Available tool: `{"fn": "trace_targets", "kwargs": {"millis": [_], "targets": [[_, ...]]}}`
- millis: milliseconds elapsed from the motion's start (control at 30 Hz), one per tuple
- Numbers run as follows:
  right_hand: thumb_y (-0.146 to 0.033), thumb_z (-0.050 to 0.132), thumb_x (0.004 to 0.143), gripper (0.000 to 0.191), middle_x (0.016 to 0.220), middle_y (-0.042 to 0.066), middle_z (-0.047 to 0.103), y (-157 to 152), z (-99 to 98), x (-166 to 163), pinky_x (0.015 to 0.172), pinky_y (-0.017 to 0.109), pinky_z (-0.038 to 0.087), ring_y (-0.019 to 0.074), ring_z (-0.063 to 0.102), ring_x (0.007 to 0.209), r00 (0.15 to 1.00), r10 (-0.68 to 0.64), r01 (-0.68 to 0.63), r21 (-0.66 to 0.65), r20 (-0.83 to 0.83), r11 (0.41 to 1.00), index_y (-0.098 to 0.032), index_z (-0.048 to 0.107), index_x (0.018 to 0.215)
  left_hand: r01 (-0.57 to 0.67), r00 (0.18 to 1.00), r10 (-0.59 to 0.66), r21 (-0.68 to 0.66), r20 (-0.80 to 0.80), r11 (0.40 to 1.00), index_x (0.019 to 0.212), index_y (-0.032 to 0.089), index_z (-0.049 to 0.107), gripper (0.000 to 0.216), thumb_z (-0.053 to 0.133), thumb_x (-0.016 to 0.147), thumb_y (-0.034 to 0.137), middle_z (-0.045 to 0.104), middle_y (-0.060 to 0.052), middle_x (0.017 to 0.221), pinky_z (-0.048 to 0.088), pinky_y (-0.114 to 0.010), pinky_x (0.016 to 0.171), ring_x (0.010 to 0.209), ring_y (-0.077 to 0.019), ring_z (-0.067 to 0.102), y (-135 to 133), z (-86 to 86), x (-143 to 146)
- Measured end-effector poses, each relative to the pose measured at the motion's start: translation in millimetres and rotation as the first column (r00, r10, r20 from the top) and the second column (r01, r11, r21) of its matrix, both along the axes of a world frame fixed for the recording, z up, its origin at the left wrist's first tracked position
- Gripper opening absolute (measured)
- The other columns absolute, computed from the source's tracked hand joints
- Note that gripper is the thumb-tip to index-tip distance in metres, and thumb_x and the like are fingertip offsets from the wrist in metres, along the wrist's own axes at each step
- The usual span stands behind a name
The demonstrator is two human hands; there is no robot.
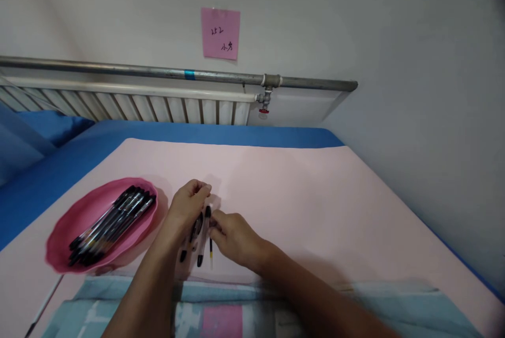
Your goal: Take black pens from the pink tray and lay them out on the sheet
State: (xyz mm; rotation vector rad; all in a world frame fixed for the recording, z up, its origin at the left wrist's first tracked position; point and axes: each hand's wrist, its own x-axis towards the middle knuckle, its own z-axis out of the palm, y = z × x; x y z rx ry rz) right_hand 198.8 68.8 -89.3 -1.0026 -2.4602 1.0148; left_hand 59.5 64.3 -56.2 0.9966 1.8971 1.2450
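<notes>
- Eyes on the middle of the worktop (300, 206), where two bare hands meet over a little cluster of pen parts.
- The left hand (189, 202) comes in with thumb and forefinger drawn together at the far end of the cluster; whether that grip has anything pinched in it, I cannot tell.
- The right hand (235, 235) sits just beside it, fingers curled, thumb towards the forefinger; a thin refill (211, 251), dark above and yellow lower down, shows below its fingertips, but whether this grip has hold of it is hidden.
- Between the hands, there's a clear pen barrel (203, 240) with black ends, pointing roughly towards the person, and to its left a darker pen piece (193, 235), partly behind the left hand and forearm.
- Over on the left, the pink basin (106, 194) carries a bunch of pens (114, 225), lying side by side on a slant, well apart from the fingers.
- The step in hand looks like close two-handed work on the loose pen parts.
- The next move, I'd judge, calls for light fingertip control and good alignment: these pieces are slim and could roll.
</notes>
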Motion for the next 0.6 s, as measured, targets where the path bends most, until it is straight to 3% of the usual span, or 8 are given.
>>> {"fn": "trace_targets", "kwargs": {"millis": [267, 400, 600], "targets": [[-0.017, 0.049, 0.075, 0.005, 0.071, 0.000, 0.060, 2.9, 2.1, 1.5, 0.053, 0.020, 0.033, 0.0107, 0.050, 0.060, 0.997, 0.068, -0.067, 0.018, -0.031, 0.998, -0.019, 0.053, 0.078, 0.039, 0.987, -0.043, 0.023, 0.156, 0.999, 0.064, 0.018, 0.057, 0.018, 0.061, 0.063, 0.036, 0.046, 0.005, 0.044, 0.025, -0.022, 0.042, 0.040, -0.0098, 0.038, -0.2, -2.3, -2.2], [-0.013, 0.058, 0.064, 0.015, 0.076, -0.001, 0.061, 4.9, 8.9, 2.9, 0.055, 0.020, 0.035, 0.0118, 0.052, 0.065, 0.982, 0.187, -0.188, -0.028, -0.029, 0.982, -0.019, 0.055, 0.078, 0.043, 0.989, -0.047, 0.035, 0.142, 0.998, 0.064, 0.018, 0.057, 0.019, 0.060, 0.063, 0.036, 0.050, 0.005, 0.048, 0.027, -0.022, 0.043, 0.042, -0.0091, 0.039, 0.2, -2.9, -1.7], [-0.012, 0.057, 0.064, 0.017, 0.078, 0.000, 0.062, 6.1, 11.9, 2.9, 0.058, 0.021, 0.037, 0.0123, 0.053, 0.067, 0.970, 0.241, -0.241, -0.007, -0.023, 0.970, -0.018, 0.056, 0.080, 0.066, 0.994, -0.070, 0.053, 0.081, 0.996, 0.064, 0.017, 0.057, 0.019, 0.059, 0.064, 0.036, 0.054, 0.003, 0.054, 0.030, -0.022, 0.045, 0.044, -0.0090, 0.041, 0.2, -5.2, -2.6]]}}
